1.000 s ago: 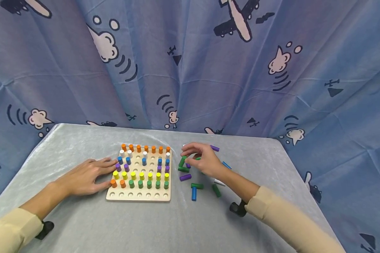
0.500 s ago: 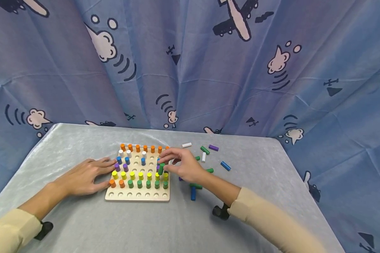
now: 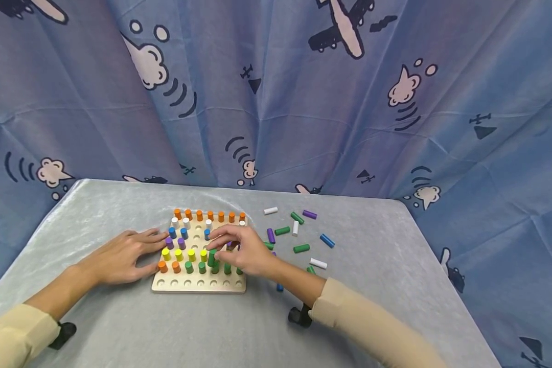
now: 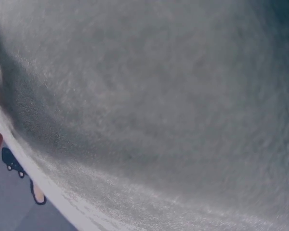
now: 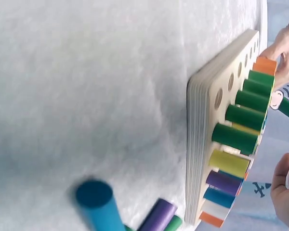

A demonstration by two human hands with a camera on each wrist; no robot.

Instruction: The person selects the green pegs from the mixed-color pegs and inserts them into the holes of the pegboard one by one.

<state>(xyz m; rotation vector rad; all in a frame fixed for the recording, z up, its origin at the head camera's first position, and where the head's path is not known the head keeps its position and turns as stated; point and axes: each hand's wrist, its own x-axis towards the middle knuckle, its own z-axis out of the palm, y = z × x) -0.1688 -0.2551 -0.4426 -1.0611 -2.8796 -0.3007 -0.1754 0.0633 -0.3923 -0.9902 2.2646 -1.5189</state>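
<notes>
Right hand (image 3: 248, 253) pinching green peg (image 3: 211, 257) over pegboard (image 3: 198, 285) — left hand (image 3: 119, 258) flat, fingers straight, steadying its edge

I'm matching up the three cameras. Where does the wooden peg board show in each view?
Head: peg board lies low and left of centre, between both hands.
Left wrist: not in it, only grey cloth.
Right wrist: it stands edge-on at right, pegs pointing right.
Shared landmark: the row of green pegs.

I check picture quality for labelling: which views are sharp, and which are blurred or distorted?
Head view: sharp, evenly lit, the pegboard and right hand clear. Left wrist view: only soft, curved grey tablecloth, shadowed at left. Right wrist view: near blue peg blurred, green pegs sharper.
</notes>
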